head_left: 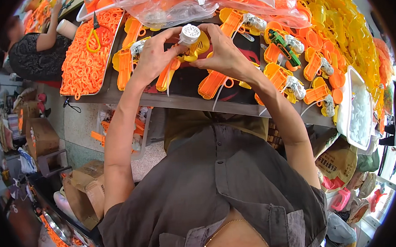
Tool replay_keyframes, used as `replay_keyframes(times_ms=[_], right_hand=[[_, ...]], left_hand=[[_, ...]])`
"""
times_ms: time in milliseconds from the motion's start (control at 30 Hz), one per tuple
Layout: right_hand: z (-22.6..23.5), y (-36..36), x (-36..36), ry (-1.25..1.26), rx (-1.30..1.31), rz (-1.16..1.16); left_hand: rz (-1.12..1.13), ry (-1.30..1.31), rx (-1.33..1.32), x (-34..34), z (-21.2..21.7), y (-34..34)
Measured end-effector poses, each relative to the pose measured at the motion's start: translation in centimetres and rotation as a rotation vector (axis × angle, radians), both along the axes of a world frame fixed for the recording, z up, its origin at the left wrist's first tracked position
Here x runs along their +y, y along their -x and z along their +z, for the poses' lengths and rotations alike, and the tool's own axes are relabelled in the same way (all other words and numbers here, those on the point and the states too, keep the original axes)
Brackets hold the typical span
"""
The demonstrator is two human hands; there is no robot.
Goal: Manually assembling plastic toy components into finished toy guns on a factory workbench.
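Between my two hands, over the near edge of the table, is a plastic toy gun with a yellow body [199,47], an orange handle [167,76] and a white round slotted piece [190,33] at its top. My left hand [155,56] is closed on it, fingertips at the white piece. From the other side my right hand [224,52] curls round the yellow body, thumb beneath. Part of the toy is hidden by my fingers. Similar orange and yellow toy guns [211,84] lie about my hands, several with silvery-white parts [294,88] attached.
At the left, a tray of small orange rings [85,62] holds yellow-handled cutters [93,39]. A green tool-like piece [284,47] lies right. Yellow parts [345,31] are heaped far right, above a white tub [356,110]. Plastic bags [174,10] lie behind. Another person [40,55] sits left.
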State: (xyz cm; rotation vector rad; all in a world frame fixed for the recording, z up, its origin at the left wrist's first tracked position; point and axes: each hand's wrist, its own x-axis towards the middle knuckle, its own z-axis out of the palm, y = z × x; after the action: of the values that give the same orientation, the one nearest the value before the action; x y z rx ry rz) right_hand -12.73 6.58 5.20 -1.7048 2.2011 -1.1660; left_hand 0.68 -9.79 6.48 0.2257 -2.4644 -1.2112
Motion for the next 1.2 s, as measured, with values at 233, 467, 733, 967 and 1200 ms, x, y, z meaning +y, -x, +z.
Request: replay_keyframes(times_ms=[233,467,733,967,1200], right_hand=[[0.0,-0.4,0.1,0.145,-0.397,0.100],[0.1,-0.4,0.0,0.116,-0.444,0.131],[-0.6,0.5,0.0,0.107,-0.428,0.112],[-1.0,1.0,-0.1,0.103,-0.472,0.120],[-1.0,1.2,-0.2,0.109,-0.495,0.117]], left_hand=[[-0.054,0.180,0.005,0.2,1.0,-0.1],[-0.057,0.207,-0.006,-0.2,1.0,-0.4],[-0.166,0.275,0.080,-1.2,0.7,0.1],[-0.154,0.341,0.052,-1.3,0.5,0.3],[-0.152,0.507,-0.041,-1.3,0.2,0.4]])
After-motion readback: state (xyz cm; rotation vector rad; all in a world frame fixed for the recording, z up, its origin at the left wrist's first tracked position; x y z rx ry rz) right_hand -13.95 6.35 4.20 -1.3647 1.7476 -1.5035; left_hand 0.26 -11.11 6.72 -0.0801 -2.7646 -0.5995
